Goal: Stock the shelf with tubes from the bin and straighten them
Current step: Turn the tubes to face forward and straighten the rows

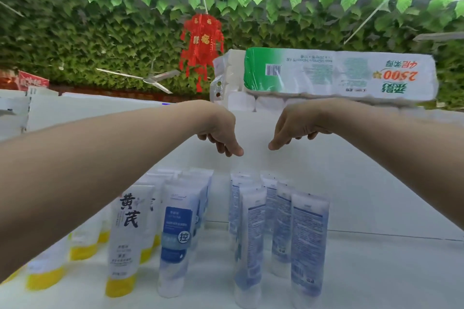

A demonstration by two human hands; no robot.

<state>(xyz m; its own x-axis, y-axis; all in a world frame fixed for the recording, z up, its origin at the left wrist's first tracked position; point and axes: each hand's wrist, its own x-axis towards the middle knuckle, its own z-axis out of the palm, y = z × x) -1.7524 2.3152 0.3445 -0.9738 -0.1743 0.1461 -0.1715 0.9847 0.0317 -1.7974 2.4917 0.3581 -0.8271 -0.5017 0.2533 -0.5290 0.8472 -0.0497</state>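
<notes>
The left grip (219, 130) and the right grip (296, 128) hang side by side with a small gap between them. Both are loose, with the fingers pointing down, and they hold nothing.

Below the gap and the right grip, white and blue tubes (309, 241) stand in rows on the white shelf (381, 190). They are upright on their caps, and no tube touches a grip. Below the left grip stands a tube with a blue label (177, 231). Just past it, further left, are tubes with yellow caps (124, 241).

Behind the right grip, and a bit above it, lies a big pack of toilet paper (339, 75). Above the left grip hangs a red lantern (200, 40). Up and to the left of that grip is a ceiling fan (150, 79). Green leaves (100, 27) fill the space over everything.
</notes>
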